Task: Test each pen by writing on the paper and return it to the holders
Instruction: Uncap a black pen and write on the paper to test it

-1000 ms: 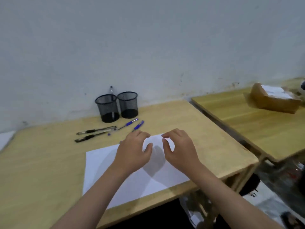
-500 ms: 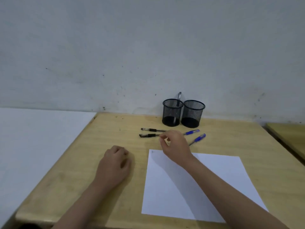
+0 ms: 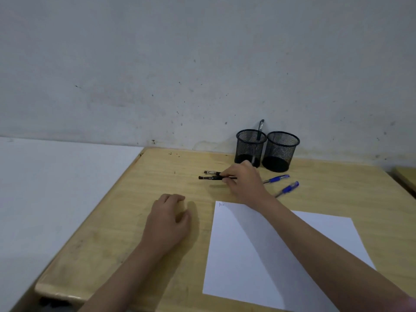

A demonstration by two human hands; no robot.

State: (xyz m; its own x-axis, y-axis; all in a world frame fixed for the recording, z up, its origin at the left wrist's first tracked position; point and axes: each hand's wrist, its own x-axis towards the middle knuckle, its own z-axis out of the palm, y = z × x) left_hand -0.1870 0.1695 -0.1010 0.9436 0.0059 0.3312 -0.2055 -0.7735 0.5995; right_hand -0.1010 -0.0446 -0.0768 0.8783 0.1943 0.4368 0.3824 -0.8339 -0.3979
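Black pen (image 3: pixel 211 177) sits on the wooden counter (image 3: pixel 139 199) left of the holders (image 3: pixel 267 149), your right hand (image 3: pixel 244 183) fingers pinching it, left hand (image 3: pixel 167 219) loosely curled on the counter beside the paper (image 3: pixel 270 255).

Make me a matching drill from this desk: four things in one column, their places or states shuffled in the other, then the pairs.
Things:
1. right hand
2. left hand
3. left pen holder
4. blue pens

States:
A. lie on the desk right of the right hand
B. rests on the bare wood, holding nothing
C. has one pen standing in it
D. pinches a black pen

Pairs: 1-D, 2-B, 3-C, 4-A
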